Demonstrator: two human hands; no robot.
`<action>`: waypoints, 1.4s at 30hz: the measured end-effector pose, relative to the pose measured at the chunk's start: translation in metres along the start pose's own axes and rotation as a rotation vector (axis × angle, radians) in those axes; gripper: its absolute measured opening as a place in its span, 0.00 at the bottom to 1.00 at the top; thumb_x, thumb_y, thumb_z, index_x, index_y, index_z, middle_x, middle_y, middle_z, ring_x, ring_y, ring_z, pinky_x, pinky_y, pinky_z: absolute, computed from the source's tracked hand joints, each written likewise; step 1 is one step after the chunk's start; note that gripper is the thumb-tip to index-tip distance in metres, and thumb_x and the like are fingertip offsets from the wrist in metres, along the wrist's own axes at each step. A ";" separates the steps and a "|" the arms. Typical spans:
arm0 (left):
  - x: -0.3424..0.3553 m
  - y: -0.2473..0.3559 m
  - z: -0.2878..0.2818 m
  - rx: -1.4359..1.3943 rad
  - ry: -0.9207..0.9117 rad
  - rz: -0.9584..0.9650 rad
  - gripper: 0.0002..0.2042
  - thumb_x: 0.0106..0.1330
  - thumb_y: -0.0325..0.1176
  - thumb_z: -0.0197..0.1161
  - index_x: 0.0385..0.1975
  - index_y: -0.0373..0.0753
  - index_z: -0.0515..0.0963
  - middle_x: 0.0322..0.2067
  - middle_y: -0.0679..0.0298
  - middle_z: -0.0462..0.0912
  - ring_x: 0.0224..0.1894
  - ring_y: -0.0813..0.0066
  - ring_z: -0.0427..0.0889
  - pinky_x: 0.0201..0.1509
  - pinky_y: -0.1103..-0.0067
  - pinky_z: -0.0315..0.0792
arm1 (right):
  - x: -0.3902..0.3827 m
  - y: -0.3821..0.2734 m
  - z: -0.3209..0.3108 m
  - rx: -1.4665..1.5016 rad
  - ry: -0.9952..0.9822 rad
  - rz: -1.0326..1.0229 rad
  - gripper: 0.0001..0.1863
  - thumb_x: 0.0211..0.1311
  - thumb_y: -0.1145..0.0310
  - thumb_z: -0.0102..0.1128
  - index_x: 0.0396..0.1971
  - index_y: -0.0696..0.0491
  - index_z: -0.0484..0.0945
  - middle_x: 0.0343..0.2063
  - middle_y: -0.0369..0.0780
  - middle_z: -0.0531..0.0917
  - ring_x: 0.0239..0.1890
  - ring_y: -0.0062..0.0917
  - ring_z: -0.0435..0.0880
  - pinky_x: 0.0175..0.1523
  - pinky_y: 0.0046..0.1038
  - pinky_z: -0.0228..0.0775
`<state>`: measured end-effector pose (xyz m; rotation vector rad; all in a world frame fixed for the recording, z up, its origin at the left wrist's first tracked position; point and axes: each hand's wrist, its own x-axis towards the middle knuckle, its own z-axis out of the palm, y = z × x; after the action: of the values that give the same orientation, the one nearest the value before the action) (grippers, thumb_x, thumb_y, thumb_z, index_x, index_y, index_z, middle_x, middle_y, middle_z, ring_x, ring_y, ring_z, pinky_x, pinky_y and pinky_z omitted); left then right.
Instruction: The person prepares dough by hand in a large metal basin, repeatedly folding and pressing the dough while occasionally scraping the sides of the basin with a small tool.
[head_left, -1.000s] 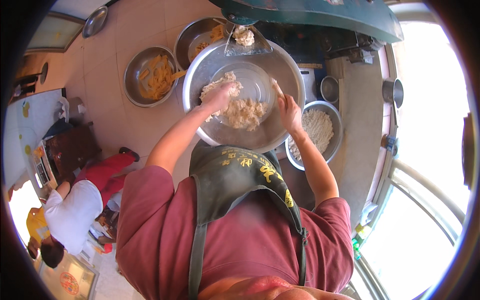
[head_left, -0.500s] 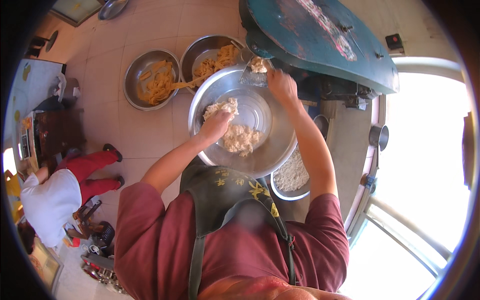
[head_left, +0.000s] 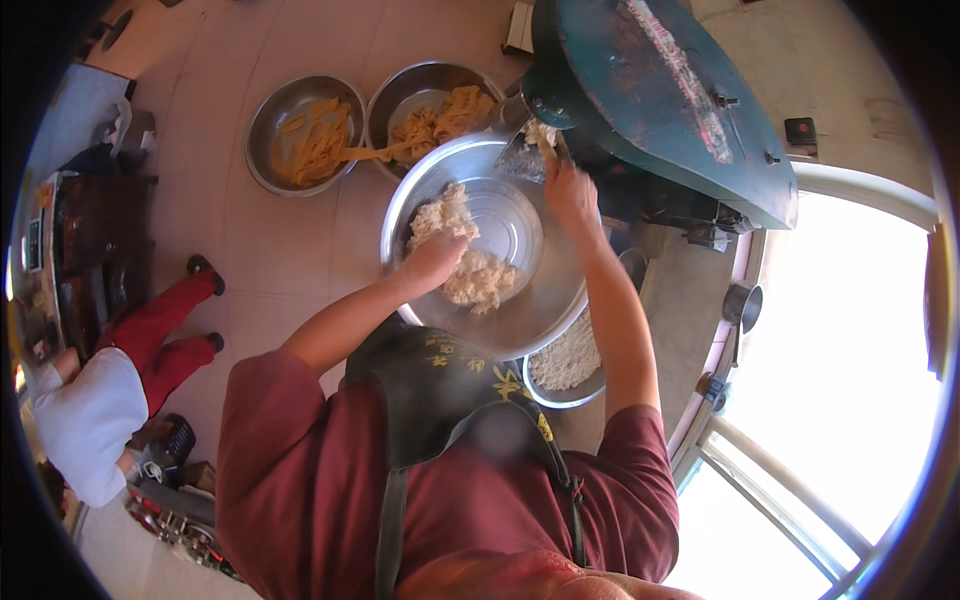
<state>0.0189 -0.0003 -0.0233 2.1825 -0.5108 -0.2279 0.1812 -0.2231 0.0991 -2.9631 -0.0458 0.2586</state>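
- Left hand point(head_left: 438, 262): on dough point(head_left: 446, 210) in bowl point(head_left: 562, 285), can't tell if gripping
- Right hand point(head_left: 572, 192): at chute point(head_left: 519, 162) of machine point(head_left: 665, 105), grip can't tell
- Dough: mostly left side of bowl

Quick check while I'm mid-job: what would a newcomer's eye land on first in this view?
Probably the big teal machine at the upper right. Next, the wide metal bowl in the middle, where the left hand is on crumbly pale dough while the right hand is up at the machine's metal chute. Then the yellow strips in two smaller bowls, upper left.
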 end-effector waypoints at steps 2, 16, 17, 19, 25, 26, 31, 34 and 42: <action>0.003 0.009 0.004 0.107 -0.088 -0.009 0.11 0.58 0.25 0.59 0.42 0.36 0.76 0.35 0.51 0.76 0.39 0.50 0.79 0.40 0.61 0.73 | 0.020 0.004 0.017 -0.001 0.033 0.002 0.24 0.71 0.51 0.45 0.33 0.58 0.80 0.29 0.59 0.82 0.36 0.55 0.82 0.42 0.51 0.75; -0.008 0.033 -0.014 -0.389 -0.152 -0.097 0.15 0.56 0.33 0.66 0.42 0.36 0.78 0.36 0.49 0.82 0.39 0.53 0.83 0.43 0.66 0.76 | 0.005 -0.008 0.011 0.076 0.047 -0.029 0.21 0.72 0.55 0.43 0.39 0.57 0.79 0.32 0.57 0.83 0.34 0.55 0.82 0.40 0.52 0.75; -0.004 0.041 -0.025 -0.454 -0.137 -0.124 0.16 0.56 0.35 0.67 0.42 0.36 0.77 0.37 0.51 0.82 0.39 0.55 0.83 0.44 0.67 0.76 | -0.010 -0.007 0.005 0.096 0.074 -0.065 0.21 0.72 0.55 0.43 0.39 0.56 0.79 0.30 0.57 0.83 0.34 0.55 0.82 0.40 0.52 0.75; 0.001 0.053 -0.041 -0.589 -0.213 -0.256 0.20 0.57 0.41 0.72 0.44 0.36 0.77 0.40 0.57 0.82 0.39 0.68 0.82 0.46 0.74 0.75 | -0.001 0.003 0.018 0.017 0.081 -0.085 0.19 0.71 0.55 0.44 0.47 0.52 0.77 0.30 0.56 0.83 0.33 0.54 0.83 0.39 0.50 0.76; 0.004 -0.008 -0.013 -1.197 -0.198 -0.693 0.22 0.60 0.30 0.67 0.55 0.36 0.71 0.42 0.60 0.79 0.45 0.69 0.80 0.48 0.75 0.76 | 0.014 -0.005 0.028 0.019 0.108 -0.053 0.24 0.71 0.54 0.44 0.59 0.52 0.71 0.27 0.57 0.83 0.32 0.54 0.83 0.39 0.50 0.77; 0.003 -0.018 -0.024 -1.306 -0.200 -0.713 0.23 0.61 0.28 0.65 0.57 0.36 0.68 0.44 0.59 0.77 0.47 0.67 0.80 0.50 0.71 0.76 | 0.006 -0.016 0.019 0.049 0.137 -0.076 0.24 0.71 0.54 0.44 0.59 0.51 0.72 0.28 0.57 0.83 0.31 0.54 0.83 0.38 0.50 0.77; -0.007 -0.032 -0.009 -1.552 -0.350 -0.636 0.26 0.63 0.21 0.53 0.63 0.38 0.61 0.56 0.59 0.65 0.48 0.66 0.75 0.56 0.57 0.75 | 0.039 -0.001 0.040 -0.041 0.001 -0.036 0.24 0.72 0.60 0.42 0.66 0.28 0.65 0.47 0.53 0.81 0.39 0.52 0.83 0.44 0.47 0.77; -0.015 -0.034 -0.001 -1.328 -0.345 -0.556 0.28 0.62 0.20 0.51 0.65 0.40 0.60 0.51 0.63 0.64 0.37 0.74 0.69 0.51 0.68 0.74 | 0.034 0.010 0.054 -0.009 0.080 -0.039 0.22 0.72 0.62 0.41 0.65 0.33 0.66 0.47 0.51 0.82 0.42 0.51 0.83 0.43 0.45 0.78; -0.017 -0.032 -0.011 -0.933 -0.351 -0.383 0.32 0.60 0.24 0.64 0.65 0.37 0.57 0.43 0.60 0.70 0.42 0.75 0.75 0.46 0.73 0.75 | 0.035 0.002 0.033 -0.025 0.003 0.013 0.19 0.71 0.59 0.45 0.57 0.46 0.74 0.39 0.55 0.82 0.37 0.51 0.84 0.41 0.48 0.77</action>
<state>0.0164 0.0322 -0.0423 1.2966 -0.1059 -0.8760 0.2097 -0.2177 0.0605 -2.9893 -0.0289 0.2566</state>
